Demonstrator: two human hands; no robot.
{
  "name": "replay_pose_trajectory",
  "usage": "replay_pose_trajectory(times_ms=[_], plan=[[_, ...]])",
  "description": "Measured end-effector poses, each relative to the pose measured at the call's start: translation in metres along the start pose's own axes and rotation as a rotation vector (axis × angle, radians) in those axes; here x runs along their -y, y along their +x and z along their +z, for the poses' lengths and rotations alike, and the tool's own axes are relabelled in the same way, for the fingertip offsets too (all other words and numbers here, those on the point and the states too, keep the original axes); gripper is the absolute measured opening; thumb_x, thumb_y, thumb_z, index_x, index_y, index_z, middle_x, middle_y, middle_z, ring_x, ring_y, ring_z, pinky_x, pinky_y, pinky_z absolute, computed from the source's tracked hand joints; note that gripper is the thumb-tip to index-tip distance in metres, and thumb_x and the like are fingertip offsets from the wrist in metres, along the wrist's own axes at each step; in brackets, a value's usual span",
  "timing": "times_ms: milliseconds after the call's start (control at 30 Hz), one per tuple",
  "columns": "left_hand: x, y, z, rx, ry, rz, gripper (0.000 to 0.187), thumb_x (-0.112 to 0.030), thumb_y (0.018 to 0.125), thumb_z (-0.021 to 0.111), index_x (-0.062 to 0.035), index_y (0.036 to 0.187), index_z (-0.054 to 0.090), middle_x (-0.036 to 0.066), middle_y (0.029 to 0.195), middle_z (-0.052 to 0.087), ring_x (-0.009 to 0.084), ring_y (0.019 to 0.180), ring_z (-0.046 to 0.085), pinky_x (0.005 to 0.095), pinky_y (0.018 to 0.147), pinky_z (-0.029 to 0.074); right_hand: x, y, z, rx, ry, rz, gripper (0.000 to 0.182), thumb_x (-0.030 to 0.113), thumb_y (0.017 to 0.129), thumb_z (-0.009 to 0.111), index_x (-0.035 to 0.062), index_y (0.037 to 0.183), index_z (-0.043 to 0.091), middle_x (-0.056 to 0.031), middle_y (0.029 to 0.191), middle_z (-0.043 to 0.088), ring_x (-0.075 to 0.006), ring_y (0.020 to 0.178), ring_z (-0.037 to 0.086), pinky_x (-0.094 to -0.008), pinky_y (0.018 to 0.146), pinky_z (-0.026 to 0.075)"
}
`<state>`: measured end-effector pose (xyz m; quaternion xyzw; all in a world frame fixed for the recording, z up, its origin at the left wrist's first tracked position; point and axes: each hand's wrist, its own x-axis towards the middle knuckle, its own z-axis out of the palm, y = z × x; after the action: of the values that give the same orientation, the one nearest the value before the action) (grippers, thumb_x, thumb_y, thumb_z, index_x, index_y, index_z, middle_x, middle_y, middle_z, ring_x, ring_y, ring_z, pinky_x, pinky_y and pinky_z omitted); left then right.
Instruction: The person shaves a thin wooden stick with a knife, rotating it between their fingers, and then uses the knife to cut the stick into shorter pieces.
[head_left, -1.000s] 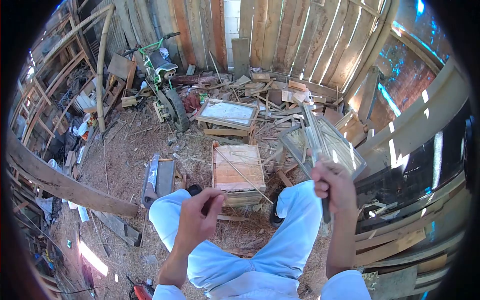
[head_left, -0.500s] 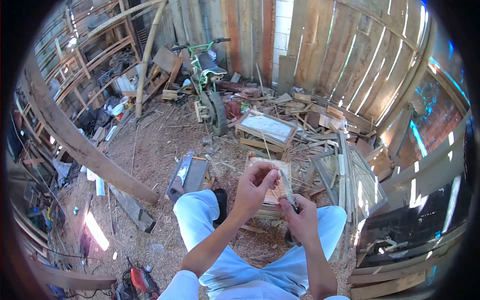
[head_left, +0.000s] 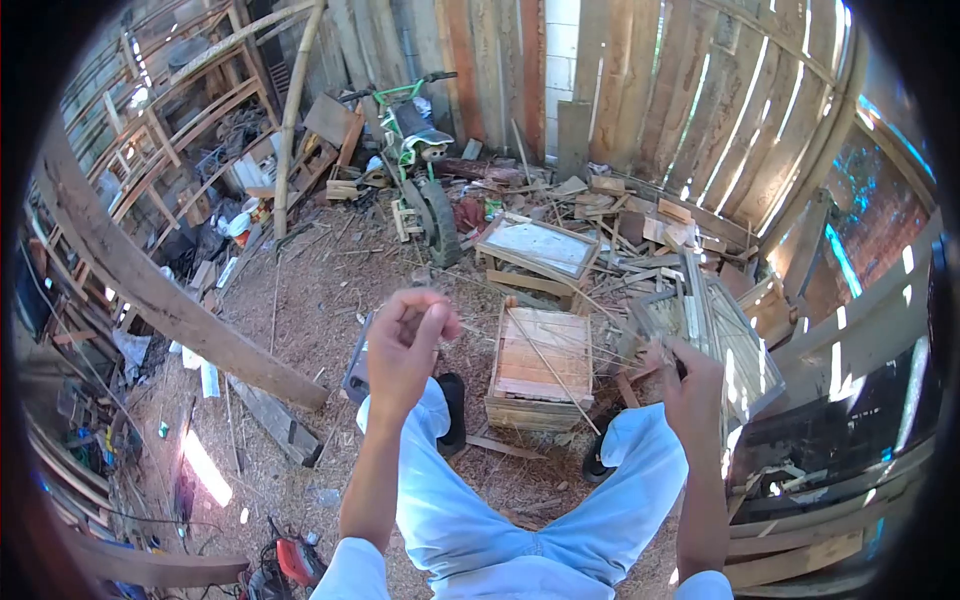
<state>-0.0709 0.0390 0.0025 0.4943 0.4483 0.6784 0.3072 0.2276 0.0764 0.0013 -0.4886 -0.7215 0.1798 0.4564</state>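
Observation:
My left hand (head_left: 412, 345) is raised over my left knee, fingers curled with thumb against them. Whatever lies in its pinch, if anything, is too blurred to make out. Out to the right, above my right knee, my right hand (head_left: 692, 385) is closed around a knife, whose blade (head_left: 652, 357) is smeared by motion and points up and left. Between the hands stands a low wooden crate (head_left: 540, 345) with a slatted top. A thin stick (head_left: 545, 362) slants across it, touching neither hand.
Beyond the crate lies a framed panel (head_left: 540, 245) beside a heap of scrap wood (head_left: 640, 225). A green motorbike (head_left: 415, 150) stands at the back. A slanting timber post (head_left: 170, 290) crosses the left side. A red power tool (head_left: 296, 562) sits on the shavings-covered floor.
My hands have moved apart, left hand leftward and right hand rightward with the knife. The thin stick that was between my fingers is out of them and now slants across the crate.

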Motion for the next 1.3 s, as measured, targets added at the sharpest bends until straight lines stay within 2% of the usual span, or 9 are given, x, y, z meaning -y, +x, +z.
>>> replay_pose_trajectory(times_ms=[67, 167, 200, 300, 533, 800, 867, 1000, 1300], plan=[[-0.004, -0.008, 0.003, -0.024, 0.004, 0.014, 0.009, -0.005, 0.091, 0.053, -0.0009, 0.099, 0.055, 0.007, 0.088, 0.060, 0.0128, 0.078, 0.058, 0.0264, 0.072, 0.047, 0.002, 0.006, -0.008, -0.004, -0.040, 0.092, 0.010, -0.001, 0.078, 0.060, -0.0019, 0.088, 0.063, -0.0152, 0.075, 0.063, -0.0283, 0.065, 0.063, -0.0337, 0.061, 0.047], [-0.023, -0.013, 0.011, -0.162, 0.698, 0.611, 0.018, -0.005, 0.087, 0.057, -0.0009, 0.104, 0.056, 0.011, 0.103, 0.058, 0.0221, 0.094, 0.058, 0.0324, 0.083, 0.045, -0.004, 0.008, -0.008, 0.018, -0.090, -0.196, 0.014, -0.001, 0.077, 0.061, -0.0020, 0.092, 0.062, -0.0168, 0.079, 0.063, -0.0348, 0.070, 0.061, -0.0356, 0.061, 0.048], [-0.038, -0.014, 0.018, -0.162, 0.695, 0.611, 0.018, -0.005, 0.087, 0.057, -0.0009, 0.104, 0.056, 0.011, 0.103, 0.058, 0.0221, 0.094, 0.058, 0.0324, 0.083, 0.045, -0.002, 0.008, -0.009, 0.017, -0.094, -0.196, 0.014, -0.001, 0.077, 0.061, -0.0020, 0.092, 0.062, -0.0168, 0.079, 0.063, -0.0348, 0.070, 0.061, -0.0356, 0.061, 0.048], [-0.053, -0.013, 0.031, 0.106, 1.170, 0.783, 0.020, -0.005, 0.083, 0.061, -0.0026, 0.102, 0.058, 0.010, 0.099, 0.060, 0.0273, 0.094, 0.058, 0.0354, 0.082, 0.045, 0.007, 0.006, -0.008, 0.108, -0.090, -0.216, 0.014, 0.000, 0.077, 0.062, -0.0019, 0.091, 0.062, -0.0163, 0.080, 0.064, -0.0340, 0.070, 0.062, -0.0356, 0.060, 0.048], [0.004, -0.023, 0.029, 0.488, 0.743, 0.337, 0.011, 0.000, 0.082, 0.061, -0.0026, 0.093, 0.061, 0.008, 0.082, 0.061, 0.0217, 0.070, 0.060, 0.0293, 0.058, 0.046, 0.004, 0.016, -0.015, 0.071, -0.096, -0.250, 0.013, 0.002, 0.081, 0.062, -0.0025, 0.094, 0.063, -0.0148, 0.079, 0.065, -0.0269, 0.065, 0.062, -0.0327, 0.058, 0.047], [0.034, -0.051, 0.039, 0.283, 0.192, -0.250, 0.010, -0.008, 0.090, 0.057, 0.0008, 0.095, 0.058, 0.003, 0.082, 0.061, 0.0067, 0.070, 0.055, 0.0212, 0.059, 0.042, 0.007, 0.000, -0.003, -0.150, -0.128, -0.418, 0.041, 0.002, 0.089, 0.051, 0.0035, 0.130, 0.048, -0.0080, 0.071, 0.061, -0.0170, 0.055, 0.050, -0.0261, 0.055, 0.043], [0.031, -0.051, 0.040, 0.269, 0.184, -0.296, 0.011, -0.009, 0.090, 0.056, 0.0010, 0.096, 0.058, 0.002, 0.084, 0.061, 0.0055, 0.072, 0.055, 0.0207, 0.061, 0.043, 0.006, -0.019, 0.001, 0.249, 0.147, -0.037, 0.042, -0.003, 0.087, 0.050, 0.0031, 0.129, 0.049, -0.0107, 0.075, 0.063, -0.0187, 0.060, 0.060, -0.0269, 0.061, 0.049], [0.024, -0.053, 0.050, 0.258, 0.131, -0.322, 0.012, -0.010, 0.092, 0.056, 0.0003, 0.096, 0.059, 0.001, 0.084, 0.062, 0.0039, 0.072, 0.054, 0.0199, 0.062, 0.044, 0.018, -0.037, 0.022, 0.537, 0.729, 0.371, 0.039, 0.001, 0.094, 0.043, 0.0060, 0.133, 0.046, -0.0070, 0.076, 0.063, -0.0057, 0.050, 0.043, -0.0203, 0.048, 0.039], [-0.003, -0.068, 0.054, 0.281, 0.160, -0.282, 0.011, -0.009, 0.091, 0.057, 0.0010, 0.093, 0.061, -0.001, 0.073, 0.060, 0.0007, 0.062, 0.046, 0.0175, 0.052, 0.035, 0.027, -0.026, 0.027, 0.659, 1.038, 0.533, 0.037, 0.009, 0.096, 0.047, 0.0030, 0.132, 0.046, -0.0056, 0.077, 0.062, -0.0023, 0.053, 0.041, -0.0166, 0.045, 0.033]])
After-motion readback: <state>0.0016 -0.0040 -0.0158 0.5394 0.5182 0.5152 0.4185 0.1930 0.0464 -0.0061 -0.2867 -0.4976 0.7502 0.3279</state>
